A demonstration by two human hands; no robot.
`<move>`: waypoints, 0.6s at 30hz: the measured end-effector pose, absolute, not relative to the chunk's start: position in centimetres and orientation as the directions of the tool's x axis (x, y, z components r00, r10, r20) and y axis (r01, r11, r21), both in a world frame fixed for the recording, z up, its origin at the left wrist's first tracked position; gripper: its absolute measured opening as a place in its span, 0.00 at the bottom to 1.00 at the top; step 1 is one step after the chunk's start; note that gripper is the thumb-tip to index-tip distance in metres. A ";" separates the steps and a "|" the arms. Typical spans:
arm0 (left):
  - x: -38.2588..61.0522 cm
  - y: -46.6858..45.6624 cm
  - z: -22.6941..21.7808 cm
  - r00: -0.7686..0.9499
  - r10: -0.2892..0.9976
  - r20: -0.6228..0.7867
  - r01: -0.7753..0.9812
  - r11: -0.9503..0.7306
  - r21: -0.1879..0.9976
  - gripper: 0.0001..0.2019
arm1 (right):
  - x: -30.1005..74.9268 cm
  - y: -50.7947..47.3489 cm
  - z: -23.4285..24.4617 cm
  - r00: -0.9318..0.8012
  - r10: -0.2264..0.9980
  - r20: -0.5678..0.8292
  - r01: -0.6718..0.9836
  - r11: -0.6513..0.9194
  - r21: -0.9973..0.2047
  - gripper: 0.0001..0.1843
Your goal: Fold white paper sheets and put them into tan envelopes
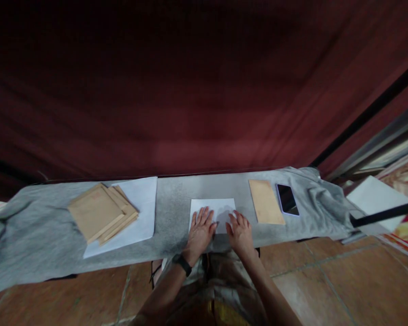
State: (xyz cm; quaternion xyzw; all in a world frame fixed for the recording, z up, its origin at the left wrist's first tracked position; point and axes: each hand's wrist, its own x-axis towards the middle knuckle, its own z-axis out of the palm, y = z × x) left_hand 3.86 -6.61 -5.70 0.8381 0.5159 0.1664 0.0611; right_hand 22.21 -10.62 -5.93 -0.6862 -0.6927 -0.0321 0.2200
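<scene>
A: What is under your palms?
B: Matt white paper [213, 208], smooth, under my left hand [200, 233] and right hand [240, 233]. It lies on soft grey cloth [175, 203]. Brown paper envelopes [100, 212] look dull; 1 phone [287, 199] shines glossy black.

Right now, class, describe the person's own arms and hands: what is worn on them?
Both forearms are bare, with no sleeves showing. A black wristband, perhaps a watch, sits on the left wrist. Neither the left hand nor the right hand wears a glove.
</scene>
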 end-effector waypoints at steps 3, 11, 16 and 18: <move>4.0 -6.7 -5.9 0.415 0.887 0.205 0.855 -0.457 0.246 0.24 | 20.5 -8.6 -6.0 -0.086 0.933 0.350 0.937 0.195 -0.289 0.24; 3.8 -6.7 -6.2 0.422 0.883 0.206 0.857 -0.462 0.227 0.25 | 18.3 -4.3 -6.9 -0.174 0.940 0.295 0.937 0.250 -0.244 0.26; 4.0 -6.7 -6.1 0.405 0.887 0.221 0.863 -0.451 0.228 0.25 | 19.6 -3.3 -6.5 -0.151 0.954 0.260 0.955 0.208 -0.211 0.26; 4.0 -6.7 -6.1 0.405 0.886 0.225 0.864 -0.451 0.224 0.24 | 20.1 -3.8 -6.5 -0.166 0.950 0.263 0.954 0.222 -0.200 0.26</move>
